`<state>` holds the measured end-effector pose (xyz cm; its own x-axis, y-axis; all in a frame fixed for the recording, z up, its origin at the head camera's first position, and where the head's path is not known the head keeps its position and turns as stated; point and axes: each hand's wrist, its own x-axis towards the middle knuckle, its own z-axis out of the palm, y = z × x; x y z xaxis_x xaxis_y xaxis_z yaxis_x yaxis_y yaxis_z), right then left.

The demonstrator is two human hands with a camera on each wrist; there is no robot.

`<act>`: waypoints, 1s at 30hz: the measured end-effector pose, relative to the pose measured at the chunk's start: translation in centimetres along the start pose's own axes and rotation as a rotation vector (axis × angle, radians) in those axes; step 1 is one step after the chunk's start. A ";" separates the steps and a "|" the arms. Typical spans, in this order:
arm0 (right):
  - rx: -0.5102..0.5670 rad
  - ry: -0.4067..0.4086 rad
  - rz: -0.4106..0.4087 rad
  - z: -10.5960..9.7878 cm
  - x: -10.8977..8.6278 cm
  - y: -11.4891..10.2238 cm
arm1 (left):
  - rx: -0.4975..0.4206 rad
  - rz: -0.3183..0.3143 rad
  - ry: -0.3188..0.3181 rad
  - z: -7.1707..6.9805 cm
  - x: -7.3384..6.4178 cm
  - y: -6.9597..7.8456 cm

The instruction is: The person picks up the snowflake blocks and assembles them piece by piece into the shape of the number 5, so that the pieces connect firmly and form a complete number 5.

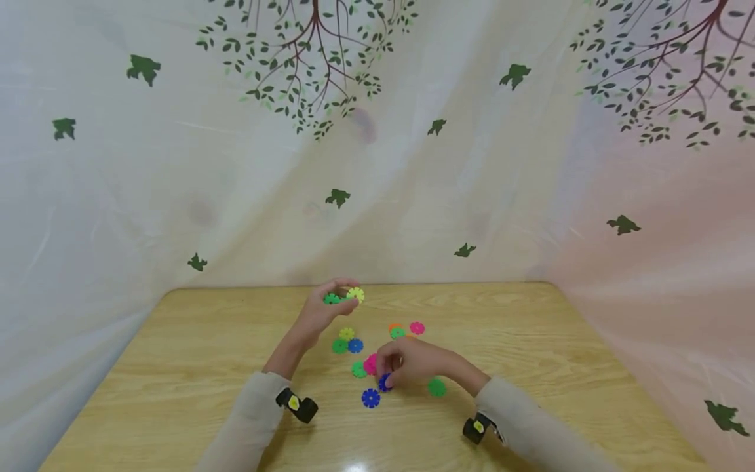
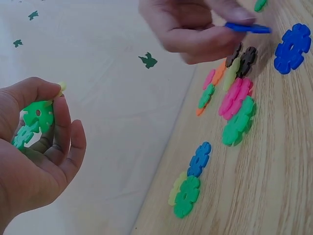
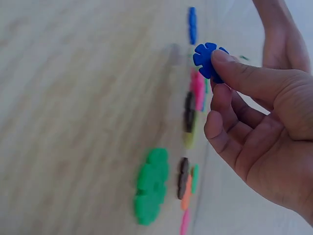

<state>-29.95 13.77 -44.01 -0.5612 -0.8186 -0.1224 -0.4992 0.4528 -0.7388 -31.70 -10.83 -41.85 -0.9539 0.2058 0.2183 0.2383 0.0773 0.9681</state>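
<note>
In the head view my left hand [image 1: 316,316] is raised over the far part of the table. It grips a yellow notched disc [image 1: 356,295] at the fingertips, with green notched discs [image 2: 39,116] inside the palm; whether they are joined I cannot tell. My right hand [image 1: 415,358] pinches a dark blue notched disc [image 3: 206,59] between thumb and forefinger, just above the table. Another dark blue disc [image 1: 370,398] lies close below it. Next to the right fingers, a pink disc [image 1: 370,364] lies against a green disc [image 1: 358,370].
On the wooden table [image 1: 194,367] lie a yellow, a green and a blue disc [image 1: 356,345] grouped together. Farther back are orange, green and pink discs [image 1: 417,328]. A single green disc [image 1: 437,387] sits under the right wrist. A patterned curtain [image 1: 265,216] hangs behind the table.
</note>
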 end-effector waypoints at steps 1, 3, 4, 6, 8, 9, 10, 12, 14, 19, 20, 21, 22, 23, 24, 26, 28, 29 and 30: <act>-0.005 0.025 0.001 -0.4 0.0 -0.1 | -0.001 0.002 -0.002 0.0 0.0 0.0; -0.005 0.089 -0.012 -1.4 0.1 -0.2 | 0.001 0.009 -0.007 0.0 0.0 0.0; 0.003 0.125 -0.021 -1.9 0.2 -0.3 | -0.001 0.013 -0.010 0.0 0.0 0.1; 0.022 0.205 -0.043 -2.8 0.4 -0.7 | 0.002 0.016 -0.018 0.0 0.1 0.0; 0.041 0.286 -0.067 -3.5 0.7 -0.9 | 0.008 0.013 -0.024 -0.1 0.1 0.1; 0.055 0.326 -0.069 -3.9 0.8 -1.0 | 0.010 0.009 -0.027 -0.1 0.1 0.1; 0.067 0.364 -0.073 -4.1 0.9 -1.1 | 0.007 0.002 -0.029 -0.1 0.0 0.1; 0.096 0.442 -0.070 -4.5 1.1 -1.3 | 0.009 -0.013 -0.039 -0.1 -0.1 0.2; 0.139 0.511 -0.068 -4.9 1.2 -1.6 | 0.012 -0.024 -0.046 -0.1 -0.3 0.3; 0.189 0.633 -0.089 -5.1 1.7 -2.0 | 0.015 -0.038 -0.066 0.0 -0.4 0.1; 0.184 0.649 -0.100 -5.0 1.8 -2.0 | 0.013 -0.039 -0.071 0.0 -0.4 0.1; 0.180 0.663 -0.108 -5.0 1.9 -2.0 | 0.009 -0.042 -0.075 0.0 -0.4 0.1; 0.181 0.674 -0.116 -4.9 2.0 -2.0 | 0.006 -0.042 -0.082 0.0 -0.4 0.1; 0.184 0.684 -0.123 -4.7 2.0 -1.9 | 0.006 -0.044 -0.086 0.0 -0.4 0.1; 0.191 0.692 -0.133 -4.5 2.1 -1.9 | 0.004 -0.042 -0.092 0.0 -0.4 0.2; 0.213 0.704 -0.152 -4.3 2.3 -1.9 | 0.007 -0.038 -0.101 0.0 -0.4 0.2; 0.241 0.712 -0.166 -4.0 2.5 -1.9 | 0.010 -0.029 -0.109 0.0 -0.4 0.3; 0.255 0.715 -0.173 -3.9 2.5 -1.9 | 0.011 -0.026 -0.113 0.0 -0.5 0.3; 0.264 0.720 -0.181 -3.8 2.6 -1.9 | 0.010 -0.024 -0.117 0.0 -0.5 0.3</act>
<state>-32.99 12.14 -40.41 -0.8208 -0.4004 0.4074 -0.5009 0.1619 -0.8502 -31.16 -10.89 -41.66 -0.9318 0.3161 0.1785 0.2178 0.0936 0.9715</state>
